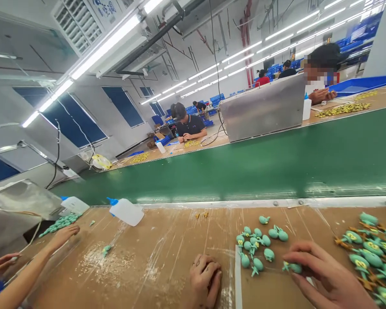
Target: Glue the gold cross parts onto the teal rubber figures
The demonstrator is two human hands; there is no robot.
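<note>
My right hand [321,272] pinches a small teal toy figure [296,268] between thumb and fingers, low over the brown tabletop. Just left of it lies a loose group of similar teal toy figures [257,240], some with yellow marks. To its right is a denser pile of teal figures [371,246] with yellow faces and orange-brown lower parts. My left hand [206,277] rests on the table with its fingers curled in; the palm side is hidden, so I cannot see whether anything is inside.
A white bottle with a blue cap [127,211] lies toward the back. A co-worker's arm [48,253] reaches toward a teal heap [60,223] at the left. Behind the table runs a green conveyor belt [193,178]. People sit beyond it with yellow pieces [344,109].
</note>
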